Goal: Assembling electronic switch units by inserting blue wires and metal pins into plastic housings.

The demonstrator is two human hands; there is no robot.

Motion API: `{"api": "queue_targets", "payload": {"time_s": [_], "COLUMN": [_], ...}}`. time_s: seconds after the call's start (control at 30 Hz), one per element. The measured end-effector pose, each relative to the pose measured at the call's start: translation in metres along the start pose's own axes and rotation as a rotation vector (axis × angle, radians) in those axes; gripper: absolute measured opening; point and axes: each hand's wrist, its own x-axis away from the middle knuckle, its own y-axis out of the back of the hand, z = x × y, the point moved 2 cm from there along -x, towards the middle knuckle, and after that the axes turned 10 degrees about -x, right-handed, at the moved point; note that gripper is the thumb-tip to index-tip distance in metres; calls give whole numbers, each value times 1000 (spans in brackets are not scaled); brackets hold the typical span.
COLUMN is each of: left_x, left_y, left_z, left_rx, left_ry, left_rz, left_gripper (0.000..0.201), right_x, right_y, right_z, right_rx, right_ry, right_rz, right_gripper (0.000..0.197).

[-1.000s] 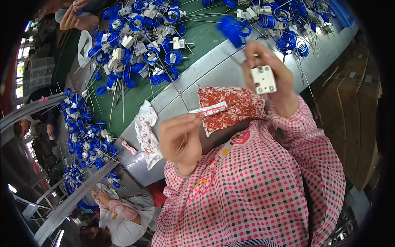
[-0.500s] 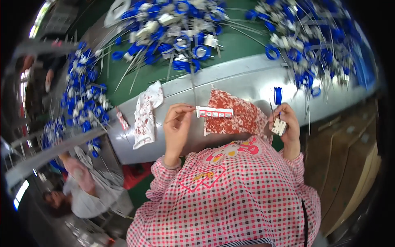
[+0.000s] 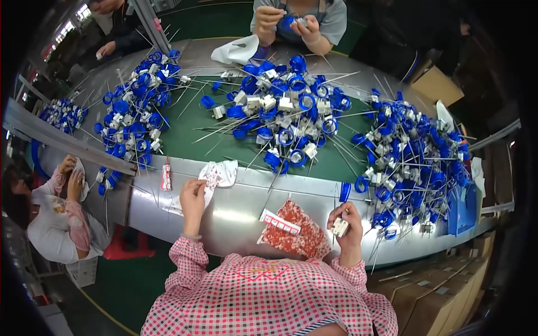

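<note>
At a metal desk (image 3: 232, 227) bearing heaps of blue-coiled white parts (image 3: 286, 105), upper frame.
By a spotted white cloth (image 3: 225, 175) left of centre, curling the left hand (image 3: 193, 203), cannot tell if gripping; grasping a blue-coiled white block (image 3: 339, 227) in the right hand (image 3: 352, 224), lower right of centre.

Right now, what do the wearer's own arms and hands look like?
Left hand and right hand: bare, no gloves. Left sleeve and right sleeve: loose, pink, black and white check, gathered toward the wrist. A narrow greyish band edges the left wrist, perhaps an inner cuff.
</note>
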Motion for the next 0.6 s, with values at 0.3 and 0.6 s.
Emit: {"api": "queue_targets", "payload": {"time_s": [0.3,0.6], "left_x": [7,14], "left_y": [-19,-14], "left_z": [-18,-21], "left_rx": [-183,-372], "left_ry": [-234,-417], "left_rz": [-188,-193], "left_gripper": [17,15], "right_x": [-14,-31], "right_y": [3,-22], "right_z": [-2,-9], "right_rx": [40,-38], "right_ry": [71,87], "right_rz": [-109,63], "right_gripper": [12,13]}}
